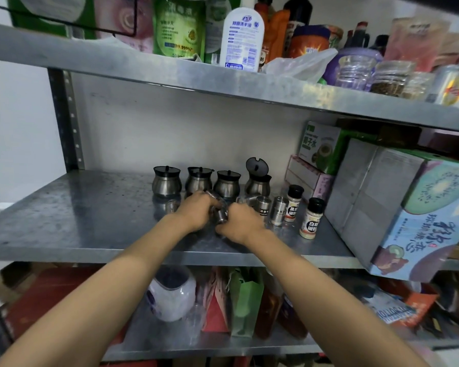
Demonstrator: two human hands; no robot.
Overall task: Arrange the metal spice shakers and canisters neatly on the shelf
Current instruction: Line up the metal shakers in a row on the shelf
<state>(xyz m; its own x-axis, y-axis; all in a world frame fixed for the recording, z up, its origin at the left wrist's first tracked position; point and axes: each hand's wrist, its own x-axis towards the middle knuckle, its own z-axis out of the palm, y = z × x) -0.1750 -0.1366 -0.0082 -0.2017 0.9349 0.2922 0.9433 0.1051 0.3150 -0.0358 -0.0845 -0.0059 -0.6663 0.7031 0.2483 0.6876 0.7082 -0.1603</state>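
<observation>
Both hands meet at the middle of the steel shelf (72,221), just in front of the canister row. The left hand (196,211) curls its grip around a small metal shaker (220,215) lying tipped, long axis slanting toward the person; the right hand (240,221) pinches at its near end, so either hand could stand it up. Behind stand four pot-bellied metal canisters (167,181), three lidded, the rightmost canister (257,184) with its black lid flipped open; their contents are hidden. Two upright steel shakers (263,207) stand to the right, then two plastic pepper bottles (310,219) holding pale powder.
</observation>
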